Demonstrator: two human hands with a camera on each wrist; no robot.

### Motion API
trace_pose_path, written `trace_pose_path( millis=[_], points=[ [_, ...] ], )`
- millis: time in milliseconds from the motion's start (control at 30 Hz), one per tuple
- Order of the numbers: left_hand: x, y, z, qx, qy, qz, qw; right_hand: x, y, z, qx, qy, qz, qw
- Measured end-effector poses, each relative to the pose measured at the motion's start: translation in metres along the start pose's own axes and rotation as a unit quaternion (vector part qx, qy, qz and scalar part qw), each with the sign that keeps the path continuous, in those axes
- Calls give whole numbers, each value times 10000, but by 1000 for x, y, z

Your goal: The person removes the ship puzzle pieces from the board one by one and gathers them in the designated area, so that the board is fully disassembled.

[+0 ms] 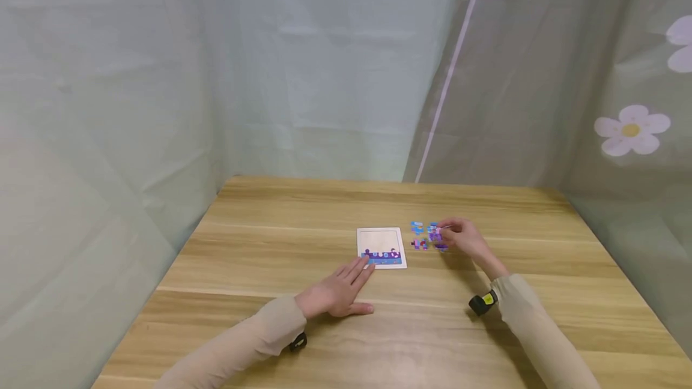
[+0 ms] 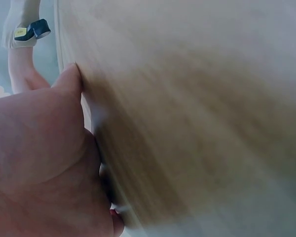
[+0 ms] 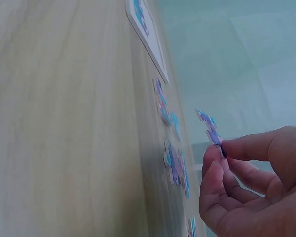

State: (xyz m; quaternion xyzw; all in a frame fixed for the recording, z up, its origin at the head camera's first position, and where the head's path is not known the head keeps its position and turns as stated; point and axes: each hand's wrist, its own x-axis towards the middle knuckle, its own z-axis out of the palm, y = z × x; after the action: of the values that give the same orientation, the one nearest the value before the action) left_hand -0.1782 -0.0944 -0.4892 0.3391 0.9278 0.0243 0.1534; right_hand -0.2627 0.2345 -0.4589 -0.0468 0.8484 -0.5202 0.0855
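A square white puzzle tray [image 1: 379,240] lies on the wooden table, its lower part filled with purple and blue pieces. My left hand [image 1: 339,289] lies flat with straight fingers, the fingertips touching the tray's near left edge. In the right wrist view, my right hand [image 3: 254,180] pinches a purple and blue puzzle piece [image 3: 210,129] between thumb and fingers, raised off the table. Beneath and beside that hand are several loose puzzle pieces [image 1: 419,245], just right of the tray. The left wrist view shows mostly the palm; the tray is hardly visible there.
The wooden table [image 1: 259,233] reaches back to a pale curtain [image 1: 335,77]. More curtain hangs at both sides, with white flowers [image 1: 631,129] on the right. Each wrist carries a small black camera [image 1: 482,303].
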Motion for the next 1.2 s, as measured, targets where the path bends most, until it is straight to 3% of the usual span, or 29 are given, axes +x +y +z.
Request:
trace_pose_path(
  millis=[367,800,1200],
  points=[
    [-1,1,-4,-120,-69,-56,9999,-4,4,-10,-90,126,-58,9999],
    [1,-3,-1,36,-51,-127,9999,-9,4,-23,-136,327,208,9992],
    [4,-4,-3,-45,-47,-81,9999,-10,15,-36,-236,227,228,9992]
  ],
)
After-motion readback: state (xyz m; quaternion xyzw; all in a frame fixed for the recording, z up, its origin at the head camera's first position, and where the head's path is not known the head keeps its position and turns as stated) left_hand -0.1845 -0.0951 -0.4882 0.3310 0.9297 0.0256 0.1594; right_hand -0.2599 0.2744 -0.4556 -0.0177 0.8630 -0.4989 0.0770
